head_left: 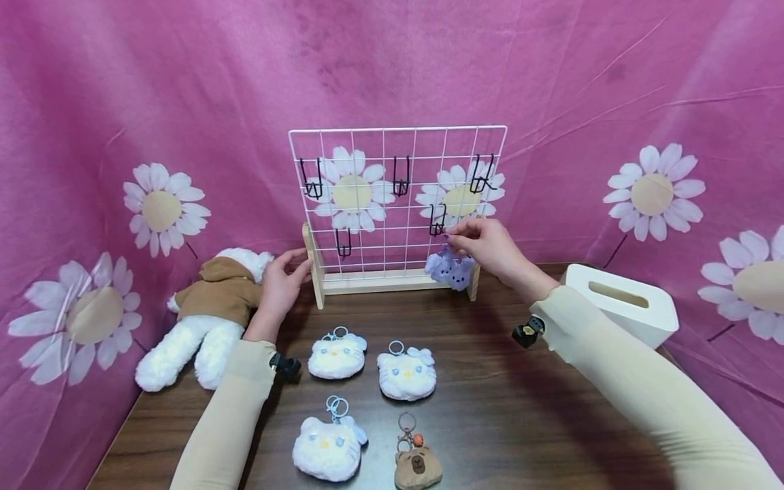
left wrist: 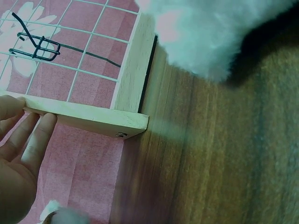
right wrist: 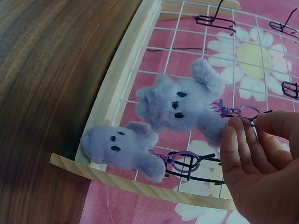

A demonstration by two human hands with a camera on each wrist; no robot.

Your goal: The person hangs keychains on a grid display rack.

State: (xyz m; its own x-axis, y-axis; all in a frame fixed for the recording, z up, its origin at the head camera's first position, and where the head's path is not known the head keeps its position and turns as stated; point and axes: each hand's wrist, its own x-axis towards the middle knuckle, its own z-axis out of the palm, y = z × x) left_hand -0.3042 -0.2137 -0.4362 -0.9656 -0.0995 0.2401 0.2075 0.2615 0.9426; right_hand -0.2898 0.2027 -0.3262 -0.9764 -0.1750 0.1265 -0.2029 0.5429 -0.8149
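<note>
Two purple plush keychains hang by the right of a white wire grid rack (head_left: 382,204). With thumb and fingertips my right hand (head_left: 486,245) pinches the purple ring (right wrist: 247,113) of one plush (right wrist: 180,102), close to a black hook (head_left: 437,221). The ring seems to meet the hook's tip; my fingers partly cover that spot. Nearer the wooden side post, the other plush (right wrist: 119,144) has its ring on a black hook (right wrist: 189,165). My left hand (head_left: 283,279) touches the rack's left wooden post (left wrist: 98,116) with fairly straight fingers.
More black hooks (head_left: 401,178) sit on the grid. Several white plush cat pouches (head_left: 407,374) and a brown capybara pouch (head_left: 418,468) lie on the wooden table (head_left: 490,422). A white bear in a brown hoodie (head_left: 223,299) lies left, a tissue box (head_left: 621,299) right.
</note>
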